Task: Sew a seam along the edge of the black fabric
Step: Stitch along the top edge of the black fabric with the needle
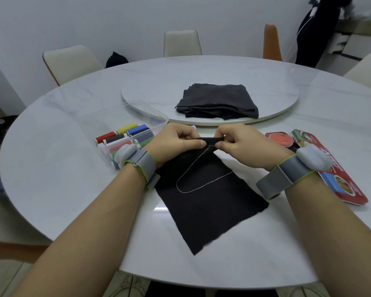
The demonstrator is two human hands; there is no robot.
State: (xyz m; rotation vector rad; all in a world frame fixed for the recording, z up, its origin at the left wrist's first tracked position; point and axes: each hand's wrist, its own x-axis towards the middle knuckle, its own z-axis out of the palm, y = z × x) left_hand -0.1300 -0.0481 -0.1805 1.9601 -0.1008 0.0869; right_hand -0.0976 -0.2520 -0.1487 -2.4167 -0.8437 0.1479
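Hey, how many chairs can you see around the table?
4: far-left cream chair, middle cream chair straight ahead, orange chair right of it, right-edge cream chair. Others may be hidden.

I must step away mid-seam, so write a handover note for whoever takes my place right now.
Left hand: pinches the folded far edge of the flat black fabric square.
Right hand: pinches the same edge beside it, where the thin white thread leaves; the thread loops loose on the cloth.
Needle: too small to see.
Done: edge folded, sewing apparently begun at the thumbs.
Left: seemingly most of the seam.
The clear plastic box of coloured thread spools sits at left.
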